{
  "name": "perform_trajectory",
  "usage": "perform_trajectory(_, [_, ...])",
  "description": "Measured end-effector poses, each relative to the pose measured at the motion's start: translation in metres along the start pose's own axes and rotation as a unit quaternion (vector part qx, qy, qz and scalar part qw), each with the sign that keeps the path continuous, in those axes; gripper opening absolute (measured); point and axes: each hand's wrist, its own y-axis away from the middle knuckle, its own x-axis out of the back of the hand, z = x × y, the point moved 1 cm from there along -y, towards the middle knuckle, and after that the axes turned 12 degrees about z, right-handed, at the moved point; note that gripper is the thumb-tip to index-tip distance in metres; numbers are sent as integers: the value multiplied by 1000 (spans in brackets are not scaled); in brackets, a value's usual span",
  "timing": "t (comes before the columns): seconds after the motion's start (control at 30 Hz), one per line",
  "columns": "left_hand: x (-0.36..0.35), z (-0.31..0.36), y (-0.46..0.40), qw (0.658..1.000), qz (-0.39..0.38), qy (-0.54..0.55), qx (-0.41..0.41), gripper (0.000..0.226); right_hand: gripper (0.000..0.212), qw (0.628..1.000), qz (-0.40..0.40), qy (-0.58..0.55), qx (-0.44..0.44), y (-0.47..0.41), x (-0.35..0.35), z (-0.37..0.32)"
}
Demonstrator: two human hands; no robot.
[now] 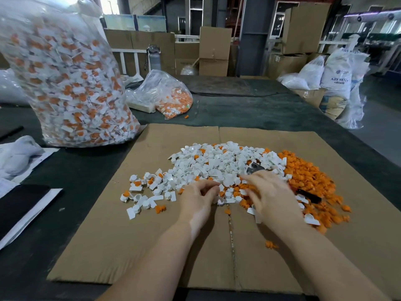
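The large clear bag of joined white-and-orange parts stands upright at the far left corner of the cardboard sheet, which is your work surface on the dark table. On the sheet, the heap of loose white plastic housings lies centre-far, and the heap of orange plugs touches its right edge. A small scatter of housings with plugs already seated lies to the left, apart from the heaps. Your left hand sits at the near edge of the white heap, fingers curled in toward the thumb. Whether they pinch a part cannot be told, as the fingertips hide it. Your right hand lies palm down where the two heaps meet, its fingers spread loosely among the parts and blurred, and no grasp is evident. Judgement: you are at the picking stage, one housing and one plug being sought for mating. The next move calls for a single plug isolated in a fingertip pinch, then aligned square to the housing's socket before pressing. A black tool lies in the orange heap just beside your right hand, so mind it.
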Motion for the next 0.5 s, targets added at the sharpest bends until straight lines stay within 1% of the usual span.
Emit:
perform_trajectory(0.03, [0, 1, 1, 1000, -5, 2, -2, 10, 30, 998, 2, -57, 21, 2, -1, -10])
perform_trajectory(0.1, [-1, 3, 3, 1000, -11, -4, -16, 10, 25, 992, -10, -116, 39, 7, -5, -24])
perform_trajectory(0.17, [1, 3, 5, 1000, -17, -9, -19, 13, 14, 989, -16, -145, 12, 10, -8, -29])
perform_trajectory(0.23, [4, 2, 7, 999, -34, 11, -9, 17, 7, 986, -11, -165, -30, 11, -11, -29])
perform_trajectory(0.3, [7, 0, 10, 998, -63, 28, -10, 29, 6, 984, 1, -171, -52, 12, -13, -30])
perform_trajectory(0.33, [7, 0, 12, 997, -76, 18, -25, 33, 6, 983, 7, -175, -59, 13, -14, -31])
perform_trajectory(0.4, [5, -1, 13, 995, -82, -2, -49, 34, 6, 979, 9, -189, -78, 14, -14, -33])
perform_trajectory(0.5, [3, -2, 13, 997, -69, 6, -47, 33, 11, 973, 13, -204, -107, 16, -14, -31])
